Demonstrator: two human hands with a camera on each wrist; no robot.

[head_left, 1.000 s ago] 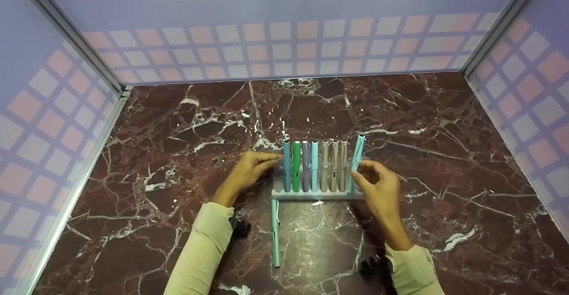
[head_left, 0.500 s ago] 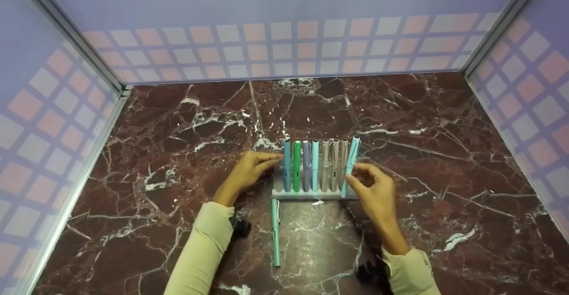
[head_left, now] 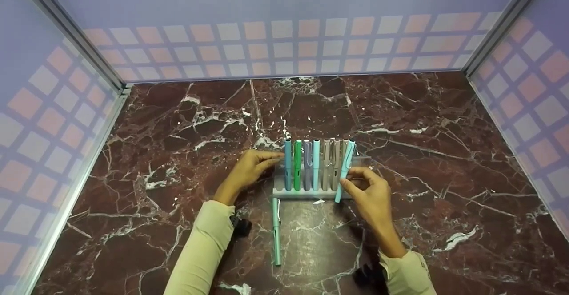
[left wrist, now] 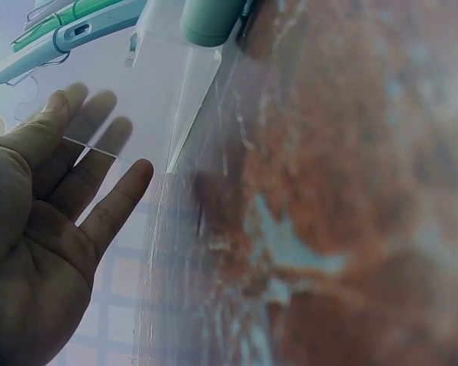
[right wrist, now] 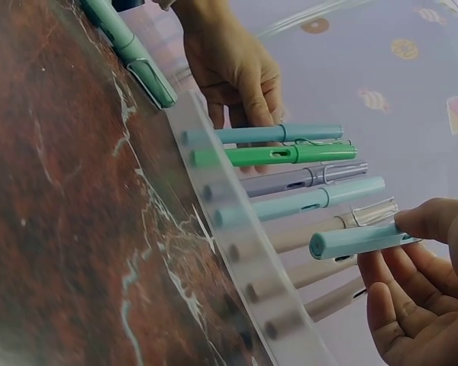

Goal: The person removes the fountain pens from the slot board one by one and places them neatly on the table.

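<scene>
My right hand (head_left: 372,197) pinches a light blue pen (head_left: 346,166) between thumb and fingers. Tilted, with its lower end toward me, this pen overlaps the right part of a clear pen stand (head_left: 284,193). In the right wrist view the held pen (right wrist: 351,242) is in front of the beige pens. Standing in a row are a blue pen (head_left: 287,166), a green pen (head_left: 297,166), a purple pen (head_left: 307,166), another light blue pen (head_left: 316,166) and several beige pens (head_left: 326,170). My left hand (head_left: 249,170) holds the stand's left edge, fingers behind the clear panel (left wrist: 149,114).
A sea-green pen (head_left: 276,235) lies on the dark red marbled table (head_left: 178,241), in front of the stand's left end. Tiled wall panels (head_left: 284,48) enclose the back and both sides. Each wrist wears a black camera (head_left: 242,227).
My right hand has moved left and slightly toward me with the light blue pen, from the stand's right end to in front of the beige pens. The left hand stays put.
</scene>
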